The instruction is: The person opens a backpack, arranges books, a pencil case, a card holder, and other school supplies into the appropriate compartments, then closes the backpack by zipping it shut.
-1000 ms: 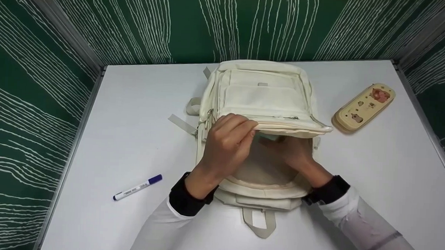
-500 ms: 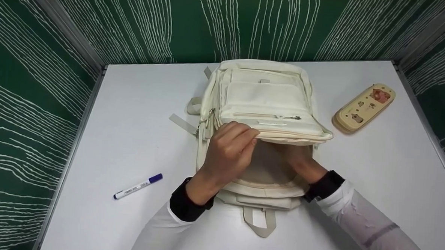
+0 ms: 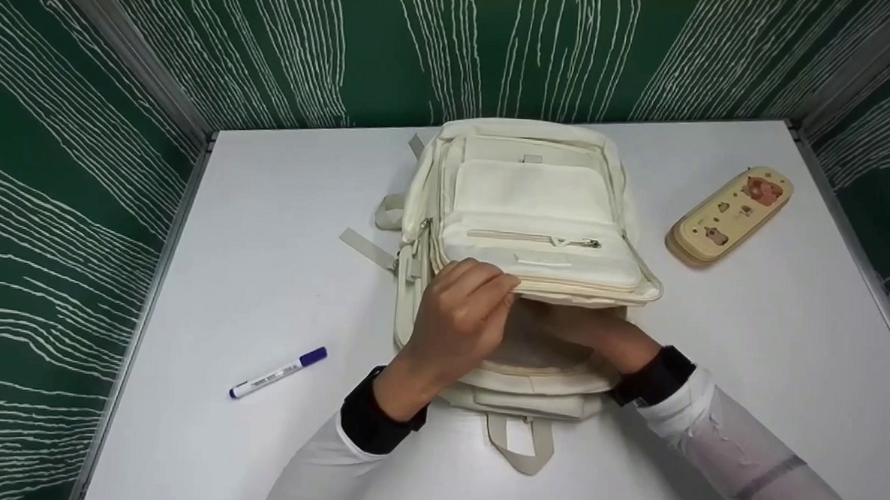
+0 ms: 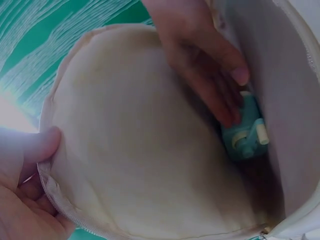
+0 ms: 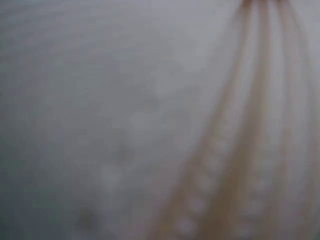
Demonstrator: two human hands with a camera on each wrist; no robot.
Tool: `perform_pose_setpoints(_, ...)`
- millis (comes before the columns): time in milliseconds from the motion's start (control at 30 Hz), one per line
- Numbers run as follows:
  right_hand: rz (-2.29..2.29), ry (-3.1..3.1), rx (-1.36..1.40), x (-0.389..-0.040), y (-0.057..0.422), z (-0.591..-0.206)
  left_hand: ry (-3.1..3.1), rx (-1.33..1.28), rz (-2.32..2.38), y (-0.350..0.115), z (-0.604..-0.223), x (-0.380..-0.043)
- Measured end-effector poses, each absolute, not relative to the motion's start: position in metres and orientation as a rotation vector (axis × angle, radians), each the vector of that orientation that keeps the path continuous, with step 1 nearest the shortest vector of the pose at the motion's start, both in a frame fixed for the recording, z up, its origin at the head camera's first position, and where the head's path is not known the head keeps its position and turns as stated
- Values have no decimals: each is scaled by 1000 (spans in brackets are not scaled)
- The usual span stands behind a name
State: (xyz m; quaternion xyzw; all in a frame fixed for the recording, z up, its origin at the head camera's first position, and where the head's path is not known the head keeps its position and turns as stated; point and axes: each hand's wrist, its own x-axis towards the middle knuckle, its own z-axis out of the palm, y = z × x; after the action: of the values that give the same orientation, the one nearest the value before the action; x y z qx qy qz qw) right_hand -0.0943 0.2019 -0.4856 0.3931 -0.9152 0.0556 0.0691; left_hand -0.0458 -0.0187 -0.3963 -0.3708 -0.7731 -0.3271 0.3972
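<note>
A cream backpack [image 3: 538,190] lies on the white table with its main compartment unzipped. My left hand [image 3: 461,318] pinches the zipped edge of its front flap [image 4: 120,130] and holds it raised. My right hand [image 4: 200,55] reaches inside, its front part hidden under the flap in the head view. In the left wrist view, a teal hand-crank pencil sharpener [image 4: 242,135] sits down in the compartment. Fairly straight right fingers touch the sharpener's side, and the thumb lies near its upper end. Blurred pale fabric and zipper edges fill the right wrist view.
A yellow pencil case [image 3: 728,216] with animal pictures lies at the table's right. Left of the backpack lies a white marker [image 3: 278,373] with a purple cap. A carry loop [image 3: 523,449] points toward the near edge; green walls surround the table [image 3: 288,221].
My left hand has lowered the flap edge toward me, narrowing the opening seen from above. The right hand stays inside the backpack and is now more covered; the sharpener's teal no longer shows from the head.
</note>
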Motion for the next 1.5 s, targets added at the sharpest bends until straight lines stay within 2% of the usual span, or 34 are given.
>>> perform_pose_setpoints(33, 439, -2805, 1137, -94, 202, -485, -1959, -939, -827, -19, -397, -46)
perform_pose_setpoints(167, 879, -2804, 927, -87, 210, -482, -1965, -936, -828, -18, -398, -46)
perform_pose_setpoints(533, 808, -2557, 560, -66, 279, -479, -1986, -944, -811, -24, -404, -41)
perform_pose_setpoints(767, 843, -2497, 226, -93, 324, -469, -2006, -958, -788, -27, -414, -34)
perform_pose_setpoints(1033, 790, -2712, -165, -120, 366, -468, -2055, -988, -753, -26, -428, -24)
perform_pose_setpoints(1500, 680, -3060, -587, -163, 373, -475, -2059, -998, -646, -29, -456, -15)
